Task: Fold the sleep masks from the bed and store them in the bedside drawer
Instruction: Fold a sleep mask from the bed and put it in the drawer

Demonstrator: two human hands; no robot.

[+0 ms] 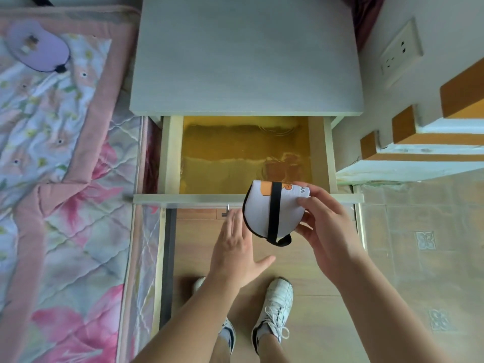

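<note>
A folded white sleep mask (262, 213) with orange print and a black strap round it hangs over the front edge of the open bedside drawer (172, 155). My right hand (327, 226) pinches its right side between thumb and fingers. My left hand (235, 247) is just left of and below the mask, fingers straight, palm facing it, holding nothing. The drawer shows a shiny gold lining with nothing lying in it. A purple sleep mask (39, 47) lies unfolded on the bed at the far left.
The grey bedside table top (246, 53) is above the drawer. The bed with a pink floral quilt (52, 179) fills the left. A wall socket (400, 52) and wooden stair steps (419, 142) are on the right. My white shoes (275, 307) stand on the floor below.
</note>
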